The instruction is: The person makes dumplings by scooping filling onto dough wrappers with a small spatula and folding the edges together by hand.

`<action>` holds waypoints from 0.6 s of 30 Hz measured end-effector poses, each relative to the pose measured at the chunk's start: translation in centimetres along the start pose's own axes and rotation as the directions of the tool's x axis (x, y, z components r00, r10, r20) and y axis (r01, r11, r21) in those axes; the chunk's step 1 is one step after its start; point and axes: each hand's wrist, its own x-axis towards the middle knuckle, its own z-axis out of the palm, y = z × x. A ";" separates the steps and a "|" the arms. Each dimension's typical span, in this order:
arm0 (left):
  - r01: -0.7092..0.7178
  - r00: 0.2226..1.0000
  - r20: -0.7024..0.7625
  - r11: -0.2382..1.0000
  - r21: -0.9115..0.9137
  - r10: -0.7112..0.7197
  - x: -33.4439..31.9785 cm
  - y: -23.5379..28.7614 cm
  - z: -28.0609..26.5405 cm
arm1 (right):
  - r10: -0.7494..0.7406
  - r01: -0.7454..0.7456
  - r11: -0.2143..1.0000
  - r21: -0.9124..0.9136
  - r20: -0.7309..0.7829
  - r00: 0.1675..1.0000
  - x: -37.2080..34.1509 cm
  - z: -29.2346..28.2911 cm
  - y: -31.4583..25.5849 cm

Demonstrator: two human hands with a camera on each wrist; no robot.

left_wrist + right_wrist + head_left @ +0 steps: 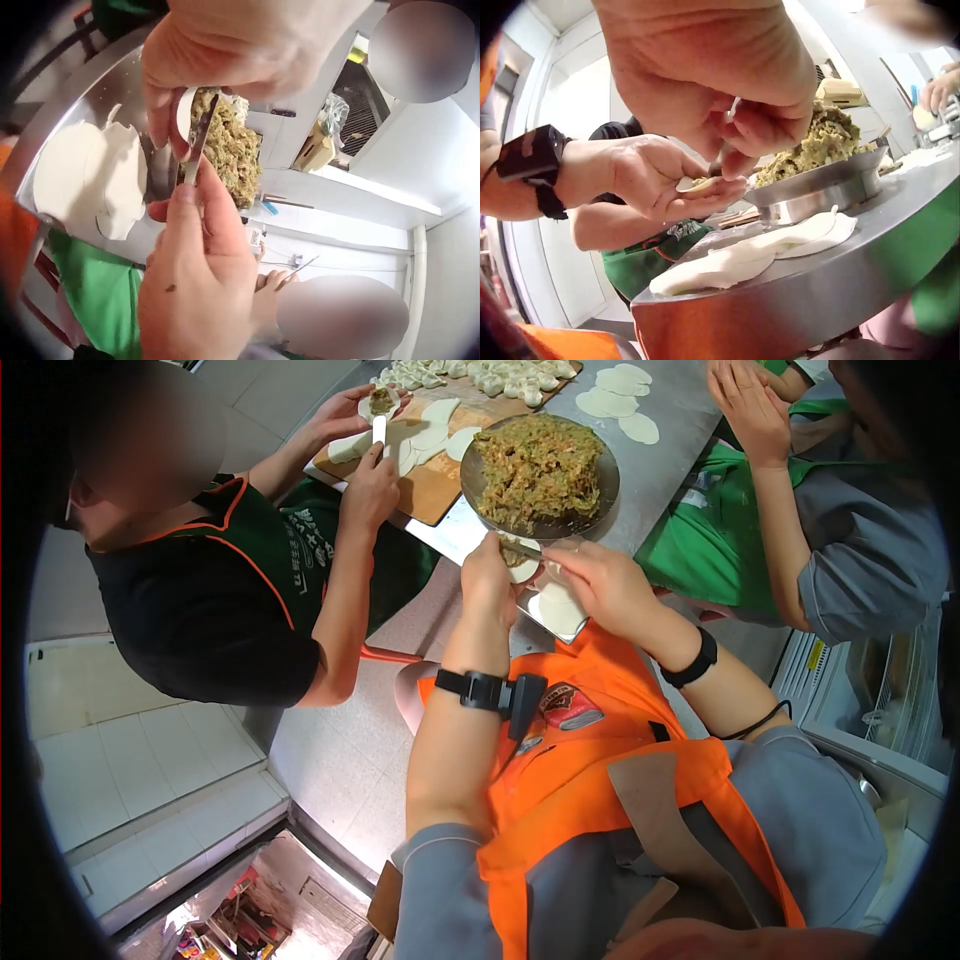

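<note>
A round dumpling wrapper [528, 571] with filling lies across the fingers of my left hand [484, 582], palm up, thumb near its rim. My right hand [608, 590] grips the handle of a flat metal spreader [199, 142], whose blade presses on the filling in the wrapper. In the right wrist view the pale wrapper [694, 187] shows between my left thumb and fingers, while my right hand [712, 82] covers most of the spreader. Just beyond both hands stands a wide metal bowl [817, 186] heaped with chopped green-brown filling [540, 470].
Loose wrappers [560, 608] lie on the steel table's near corner, by my right hand. At left, another person [365, 500] fills a wrapper over a wooden board [432, 500]. Finished dumplings [500, 378] crowd the back, with more wrappers [615, 398] beside them. A green-aproned person [770, 510] stands right.
</note>
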 end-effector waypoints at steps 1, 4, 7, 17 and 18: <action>-0.012 0.999 -0.043 1.000 -0.013 0.011 -0.9 0.0 0.0 | 0.002 0.000 0.999 -0.051 0.027 1.000 -0.4 -0.7 -1.1; -0.053 0.993 0.093 0.966 -0.254 0.079 -2.4 -0.4 -1.3 | -0.021 0.032 0.992 0.123 -0.091 0.996 -1.5 -0.2 -1.4; -0.013 0.966 0.231 0.910 -0.414 0.119 -3.8 -0.5 -1.5 | 0.235 -0.265 0.826 0.498 0.122 0.964 -2.2 -1.0 -2.2; -0.102 0.946 0.268 0.955 -0.279 0.180 -6.8 0.1 -1.4 | -0.164 0.170 0.985 0.040 -0.117 0.979 -0.9 -4.7 -3.0; -0.085 0.949 0.278 0.968 -0.238 0.151 -7.0 0.3 -1.2 | -0.161 0.163 0.987 0.011 -0.081 0.984 -0.7 -5.0 -3.0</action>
